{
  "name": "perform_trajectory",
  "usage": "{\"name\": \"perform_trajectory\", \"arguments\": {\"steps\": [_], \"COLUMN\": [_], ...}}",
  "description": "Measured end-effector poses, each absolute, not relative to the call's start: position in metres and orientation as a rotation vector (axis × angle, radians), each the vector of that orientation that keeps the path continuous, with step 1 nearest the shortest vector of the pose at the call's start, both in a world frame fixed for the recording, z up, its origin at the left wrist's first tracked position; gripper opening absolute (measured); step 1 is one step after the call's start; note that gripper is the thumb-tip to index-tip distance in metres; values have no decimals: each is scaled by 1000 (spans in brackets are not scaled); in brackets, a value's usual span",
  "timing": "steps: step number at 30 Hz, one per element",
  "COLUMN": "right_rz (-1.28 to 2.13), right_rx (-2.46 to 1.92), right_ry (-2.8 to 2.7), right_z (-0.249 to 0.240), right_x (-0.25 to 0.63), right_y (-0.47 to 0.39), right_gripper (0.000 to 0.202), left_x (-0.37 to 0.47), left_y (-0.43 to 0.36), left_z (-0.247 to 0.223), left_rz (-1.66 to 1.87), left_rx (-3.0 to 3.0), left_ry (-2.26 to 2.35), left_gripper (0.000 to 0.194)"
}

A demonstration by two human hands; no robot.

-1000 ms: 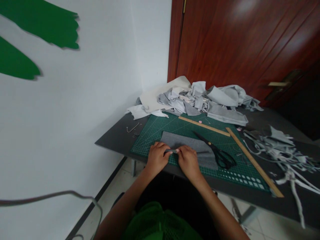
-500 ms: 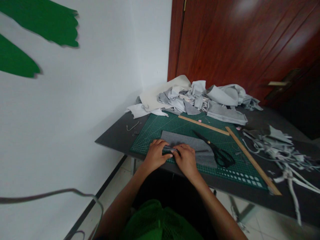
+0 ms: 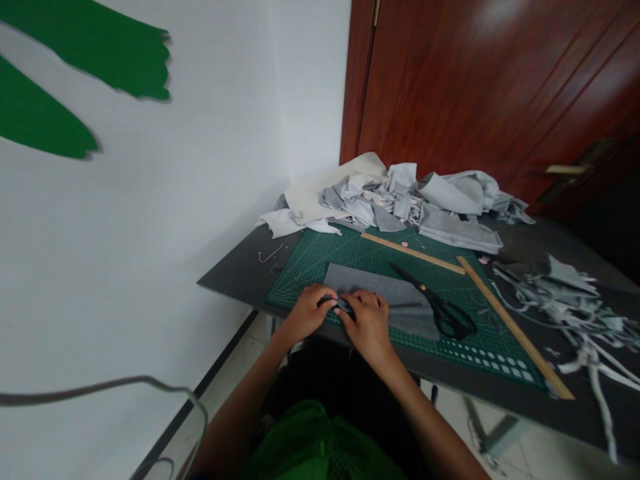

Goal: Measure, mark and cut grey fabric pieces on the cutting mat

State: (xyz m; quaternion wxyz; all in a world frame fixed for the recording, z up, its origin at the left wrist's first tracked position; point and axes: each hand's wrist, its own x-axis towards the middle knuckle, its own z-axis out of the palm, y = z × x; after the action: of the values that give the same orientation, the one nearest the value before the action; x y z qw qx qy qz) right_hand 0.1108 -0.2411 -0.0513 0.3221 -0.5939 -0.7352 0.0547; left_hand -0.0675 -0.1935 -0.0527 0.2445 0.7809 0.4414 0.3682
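A piece of grey fabric [image 3: 410,303] lies on the green cutting mat [image 3: 330,247], its near edge gathered between my hands. My left hand [image 3: 310,310] pinches a folded bit of that edge between thumb and fingers. Close beside it, my right hand [image 3: 366,320] grips the same fold, thumb toward the left hand. Fingers cover most of the folded part. Black-handled scissors [image 3: 445,313] rest at the fabric's right side, blades pointing to the far left, partly over the cloth.
Two wooden rulers, one [image 3: 413,253] across the mat and another [image 3: 515,327] along its right side, lie flat. Fabric scraps [image 3: 360,193] pile up at the back. Tangled grey strips [image 3: 575,300] cover the table's right. A white wall [image 3: 200,167] borders the left.
My hands have rolled the fabric edge upward, and my left fingers are more curled around the fold. The whole view has shifted slightly; scissors and rulers stay put on the mat.
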Motion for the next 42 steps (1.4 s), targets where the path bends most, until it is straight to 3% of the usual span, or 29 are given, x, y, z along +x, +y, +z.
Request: {"name": "perform_trajectory", "arguments": {"steps": [4,10,19,23,27,31,36,38,42], "right_rz": [192,241,300,325,289,319,360,384,403], "right_rx": [-1473,-1439,-1386,-1334,-1276,-1265,-1240,-1231,-1230], "right_ry": [-1951,-1950,-1991,-2009,-2073,-2039,-2016,-2000,-1979], "right_z": [-56,-56,-51,-53,-54,-55,-57,-56,-55], "right_x": [107,109,109,106,104,104,106,107,107], "right_y": [-243,-241,-242,-240,-242,-242,-239,-239,-239], "right_gripper": [17,15,14,15,28,21,21,20,20], "left_x": [-72,-82,-81,-84,-85,-90,-93,-90,-87], "left_y": [-194,-195,-197,-199,-201,-206,-209,-208,-205], "left_z": [-49,-44,-47,-47,-48,-48,-48,-49,-52], "left_rz": [918,859,978,1001,951,936,891,907,981], "left_rx": [2225,2252,2247,2180,2273,2314,2309,2294,2295], "left_ry": [1130,1091,1161,1153,1099,1060,1115,1150,1130], "left_gripper": [10,33,6,10,13,10,34,31,6]}}
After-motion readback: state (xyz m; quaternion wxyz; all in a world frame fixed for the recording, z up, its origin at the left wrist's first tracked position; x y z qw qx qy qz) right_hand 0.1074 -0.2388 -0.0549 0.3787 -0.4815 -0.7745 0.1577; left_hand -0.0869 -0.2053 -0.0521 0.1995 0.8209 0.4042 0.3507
